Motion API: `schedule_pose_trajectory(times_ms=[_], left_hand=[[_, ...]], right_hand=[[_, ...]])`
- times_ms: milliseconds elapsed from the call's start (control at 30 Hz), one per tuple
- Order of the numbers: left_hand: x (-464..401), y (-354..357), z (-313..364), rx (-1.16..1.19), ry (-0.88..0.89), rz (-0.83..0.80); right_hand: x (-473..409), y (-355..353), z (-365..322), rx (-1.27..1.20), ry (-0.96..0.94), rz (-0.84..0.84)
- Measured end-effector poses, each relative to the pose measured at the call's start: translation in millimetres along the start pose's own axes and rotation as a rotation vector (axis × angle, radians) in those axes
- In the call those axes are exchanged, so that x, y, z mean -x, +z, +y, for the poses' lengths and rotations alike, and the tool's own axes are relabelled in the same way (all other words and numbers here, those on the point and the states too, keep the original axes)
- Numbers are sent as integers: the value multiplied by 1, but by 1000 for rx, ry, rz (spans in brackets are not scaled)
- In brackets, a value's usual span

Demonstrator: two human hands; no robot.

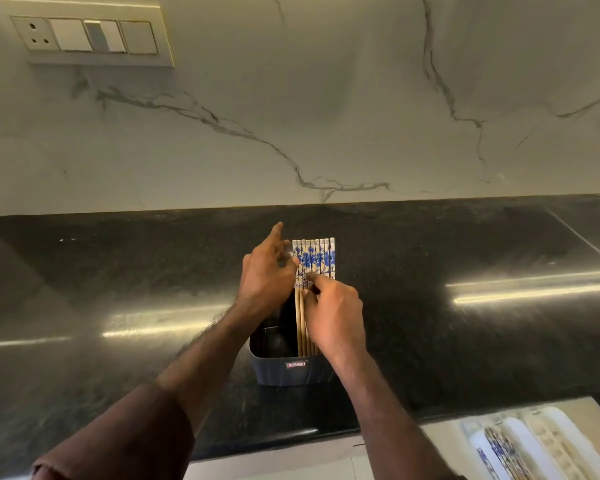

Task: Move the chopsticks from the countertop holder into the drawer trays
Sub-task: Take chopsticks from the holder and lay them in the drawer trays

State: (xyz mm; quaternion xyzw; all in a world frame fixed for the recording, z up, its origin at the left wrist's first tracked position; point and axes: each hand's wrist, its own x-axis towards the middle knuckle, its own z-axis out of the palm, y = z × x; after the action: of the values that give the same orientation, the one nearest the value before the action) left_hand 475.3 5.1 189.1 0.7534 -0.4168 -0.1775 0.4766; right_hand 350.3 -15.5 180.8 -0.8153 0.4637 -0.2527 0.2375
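At the near right corner, part of the open drawer is seen, with white drawer trays (548, 441) in it; some blue-patterned chopsticks seem to be laid already in one tray, but this corner is blurred. A dark sleeve (125, 441) covers the left forearm at the near left edge.

Further in, on the black counter (465, 341), a dark blue holder (284, 370) is placed. The chopsticks (314, 259) stand in its right part as a flat row, their blue flowered tops leaning toward the wall.

The right hand (336, 317) is laid over the lower part of the row. Its fingers (314, 277) are closed narrow on the shafts, and the row appears to be pinched there. The left hand (267, 275) is at the left side of the row. Its index finger is stretched out toward the wall, and the other fingers are curled against the outer chopstick; whether something is really gripped by them cannot be told.

Behind, the marble wall (326, 116) and a switch panel (87, 34) are seen.

The step in hand is judged to be the gathering of chopsticks in the holder. For the next move, a firm grip on the bundle is needed. It should be lifted straight up out of the holder, then carried to the right and down to a tray, with the sticks kept together.
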Motion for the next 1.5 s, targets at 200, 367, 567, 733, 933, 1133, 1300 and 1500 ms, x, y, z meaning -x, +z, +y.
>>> schedule_pose_trajectory(times_ms=[200,367,567,733,933,1133,1300,1500], left_hand=[[-6,4,-1,105,-55,6],[-6,7,-2,160,-62,27],[-2,1,-2,278,-114,77],[7,-25,14,365,-69,78],[17,-87,81,442,135,61],[48,-114,142,500,293,9],[82,-86,165,593,292,-55],[122,-15,186,676,222,-171]], right_hand=[[0,3,2,-19,6,-9],[2,6,2,-29,12,-20],[1,7,0,-65,6,-29],[10,1,-7,-173,-49,-12],[27,-18,-25,-268,-117,-71],[58,-66,-37,-526,-68,-118],[97,-110,-12,-557,-11,-120],[142,-162,51,-524,82,-109]])
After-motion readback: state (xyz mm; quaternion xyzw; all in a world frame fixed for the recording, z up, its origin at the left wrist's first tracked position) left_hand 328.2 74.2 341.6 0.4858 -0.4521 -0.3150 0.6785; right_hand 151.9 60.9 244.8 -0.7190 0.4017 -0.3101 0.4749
